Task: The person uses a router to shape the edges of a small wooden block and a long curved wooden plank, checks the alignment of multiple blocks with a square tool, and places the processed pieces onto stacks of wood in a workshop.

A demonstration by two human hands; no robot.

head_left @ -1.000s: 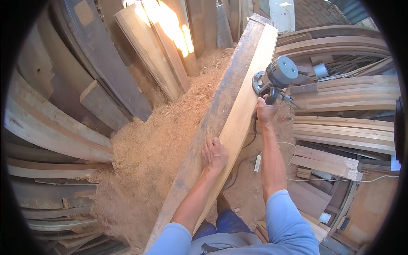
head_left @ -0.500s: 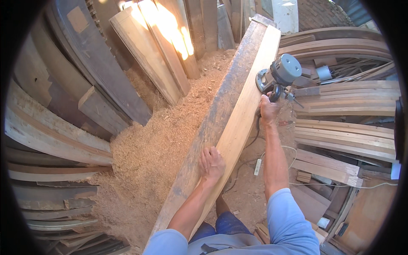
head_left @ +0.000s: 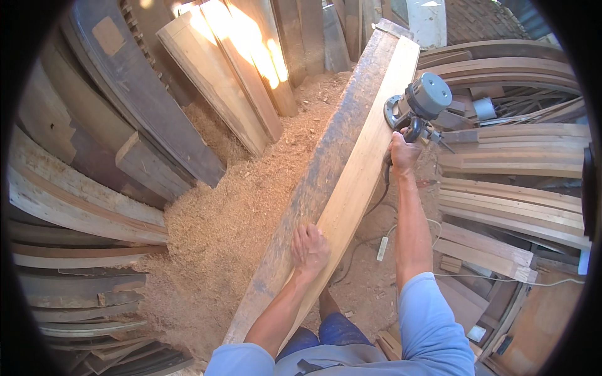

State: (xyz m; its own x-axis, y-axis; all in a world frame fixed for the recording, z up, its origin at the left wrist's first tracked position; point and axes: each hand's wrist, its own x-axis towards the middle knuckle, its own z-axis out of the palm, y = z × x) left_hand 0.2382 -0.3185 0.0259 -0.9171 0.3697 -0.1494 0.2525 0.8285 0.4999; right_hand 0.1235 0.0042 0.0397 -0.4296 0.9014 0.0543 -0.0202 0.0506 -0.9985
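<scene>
A pale wooden board (head_left: 351,182) lies lengthwise on a narrow, worn bench beam (head_left: 311,182) that runs away from me. Near the board's far end, a grey electric router (head_left: 427,98) sits at its right edge, lying over on its side with the round base against the wood. My right hand (head_left: 404,153) is closed round the router's black handle. Closer to my body, my left hand (head_left: 310,249) presses on the board's left edge with its fingers bent and together. The fingertips are partly hidden against the wood.
Sawdust (head_left: 232,219) is heaped left of the bench. Dark planks (head_left: 138,81) lean at the left, and stacked curved timbers (head_left: 514,147) fill the right. A black cord hangs from the router; a white power strip (head_left: 382,249) lies on the floor beneath.
The router and my right hand have slid slightly farther along the board's edge. My left hand stays at almost the same spot. The view has shifted a little.
</scene>
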